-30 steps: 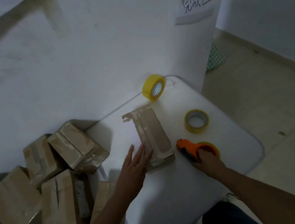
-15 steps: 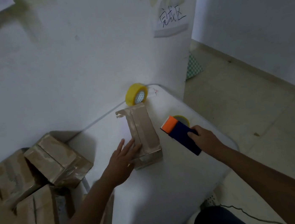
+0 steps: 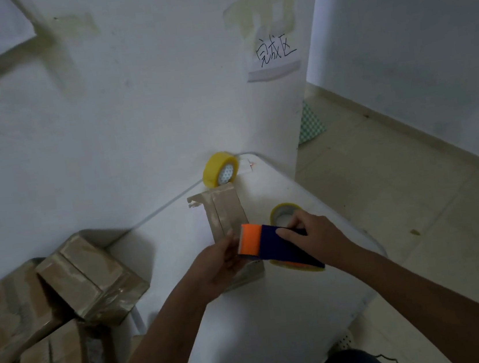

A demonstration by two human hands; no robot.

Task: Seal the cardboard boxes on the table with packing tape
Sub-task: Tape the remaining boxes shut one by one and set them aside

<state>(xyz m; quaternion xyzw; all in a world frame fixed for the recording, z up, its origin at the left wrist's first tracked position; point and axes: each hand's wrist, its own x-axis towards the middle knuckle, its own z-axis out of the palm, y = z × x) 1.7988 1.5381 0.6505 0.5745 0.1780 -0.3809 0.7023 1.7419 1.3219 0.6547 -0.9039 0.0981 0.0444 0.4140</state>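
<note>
A small taped cardboard box lies lengthwise on the white table. Over its near end, my right hand grips a tape dispenser with a navy body and an orange front. The yellow edge of its roll shows underneath. My left hand is curled at the dispenser's orange front, thumb on top; whether it pinches the tape end is hidden. The box's near end is covered by both hands.
One yellow tape roll stands on edge against the wall behind the box. Another roll lies flat behind my right hand. Several cardboard boxes are piled left of the table. Tiled floor lies to the right.
My right hand picked the dispenser up from the table and carried it left over the box's near end. My left hand left the box's side and rose to the dispenser's orange front.
</note>
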